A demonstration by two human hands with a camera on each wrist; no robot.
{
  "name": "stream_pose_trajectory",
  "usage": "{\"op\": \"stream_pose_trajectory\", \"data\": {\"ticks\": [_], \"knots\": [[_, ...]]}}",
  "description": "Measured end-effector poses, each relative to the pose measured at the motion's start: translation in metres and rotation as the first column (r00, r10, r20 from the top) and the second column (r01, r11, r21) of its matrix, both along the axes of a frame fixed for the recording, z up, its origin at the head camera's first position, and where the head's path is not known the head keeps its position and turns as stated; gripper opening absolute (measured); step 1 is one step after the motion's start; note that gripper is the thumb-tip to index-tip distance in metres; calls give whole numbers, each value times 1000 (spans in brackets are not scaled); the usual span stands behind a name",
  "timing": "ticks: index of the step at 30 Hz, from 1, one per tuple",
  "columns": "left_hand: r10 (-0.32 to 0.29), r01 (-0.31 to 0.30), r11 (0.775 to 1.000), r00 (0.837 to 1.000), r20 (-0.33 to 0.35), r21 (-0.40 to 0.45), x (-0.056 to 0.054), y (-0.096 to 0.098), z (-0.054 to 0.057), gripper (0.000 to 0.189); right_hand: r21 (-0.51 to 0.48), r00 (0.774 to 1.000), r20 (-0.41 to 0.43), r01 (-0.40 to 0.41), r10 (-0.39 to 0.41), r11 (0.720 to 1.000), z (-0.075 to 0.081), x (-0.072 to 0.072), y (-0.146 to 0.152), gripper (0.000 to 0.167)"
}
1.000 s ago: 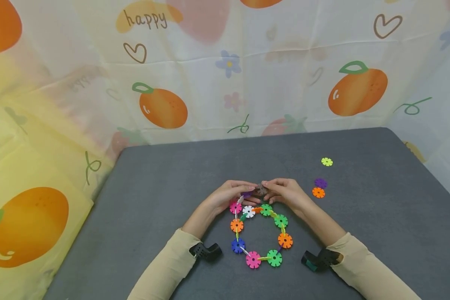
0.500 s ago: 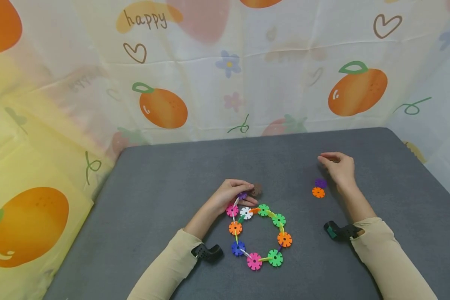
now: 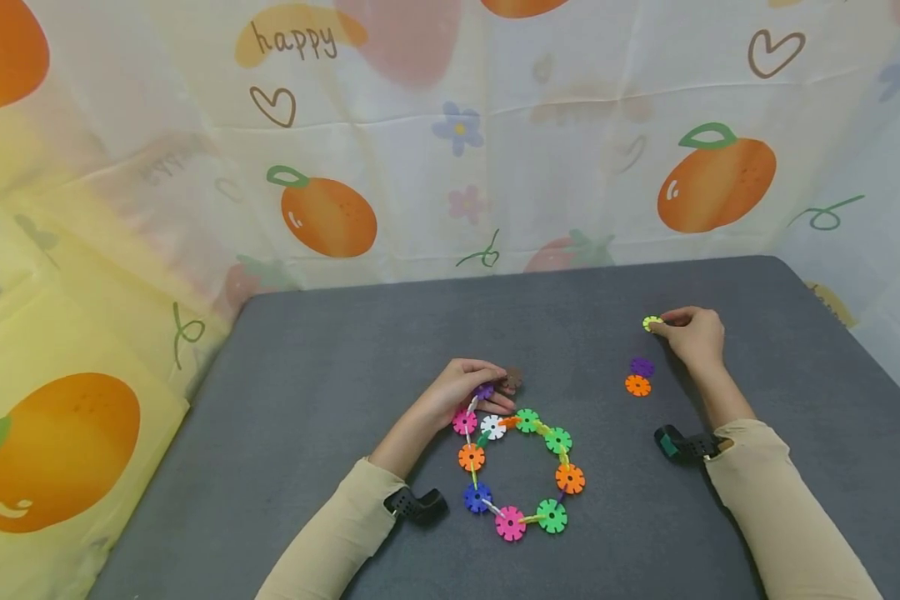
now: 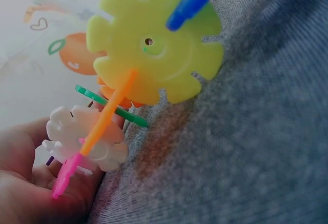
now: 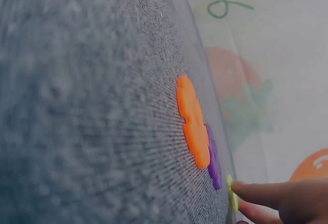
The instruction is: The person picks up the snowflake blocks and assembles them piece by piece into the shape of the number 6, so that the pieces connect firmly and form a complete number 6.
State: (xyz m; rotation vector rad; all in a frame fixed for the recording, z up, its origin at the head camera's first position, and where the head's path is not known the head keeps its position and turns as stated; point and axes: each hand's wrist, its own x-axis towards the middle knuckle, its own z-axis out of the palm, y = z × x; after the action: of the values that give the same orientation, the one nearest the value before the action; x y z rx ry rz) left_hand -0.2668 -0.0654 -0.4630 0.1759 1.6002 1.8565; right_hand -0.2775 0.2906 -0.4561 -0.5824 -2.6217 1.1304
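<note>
A ring of linked notched plastic discs (image 3: pixel 552 517), in several colours, lies on the grey table. At its upper left, my left hand (image 3: pixel 450 392) holds the chain's end, at a purple disc (image 3: pixel 484 391). A brown, see-through disc (image 3: pixel 513 381) shows just past the fingertips. The left wrist view has a large yellow disc (image 4: pixel 154 55) of the chain close to the camera, with a white disc (image 4: pixel 87 137) by the palm. Off to the right, my right hand (image 3: pixel 696 340) pinches a loose yellow disc (image 3: pixel 650 323) between thumb and index finger; its edge also shows in the right wrist view.
A loose purple disc (image 3: pixel 642 367) and an orange disc (image 3: pixel 637 386) lie side by side, nearer than the right hand. Behind the grey table (image 3: pixel 360 333) hangs a fruit-print cloth (image 3: pixel 412 167).
My right hand has left the brown disc by the left hand, gone right to the yellow disc, and now pinches it. My left hand stays, and the ring has shifted slightly.
</note>
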Motion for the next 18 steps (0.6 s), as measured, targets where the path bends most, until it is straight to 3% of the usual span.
{"op": "stream_pose_trajectory", "data": {"ticks": [4,7,11,18], "knots": [[-2,2,1000,1000,5,-2,-1,1,-1,33,-54,1000,-27,3,-5,999,3,3,-2,33],[-3,3,1000,1000,8,-4,-2,1,-1,33,-167,994,-84,-76,63,983,5,8,-7,31],[2,-2,1000,1000,12,-6,-2,1,0,34,-322,966,-175,-236,188,917,6,13,-27,31],[15,-15,1000,1000,19,-2,-2,0,0,34,-374,899,-249,-432,360,821,12,30,-78,28]]}}
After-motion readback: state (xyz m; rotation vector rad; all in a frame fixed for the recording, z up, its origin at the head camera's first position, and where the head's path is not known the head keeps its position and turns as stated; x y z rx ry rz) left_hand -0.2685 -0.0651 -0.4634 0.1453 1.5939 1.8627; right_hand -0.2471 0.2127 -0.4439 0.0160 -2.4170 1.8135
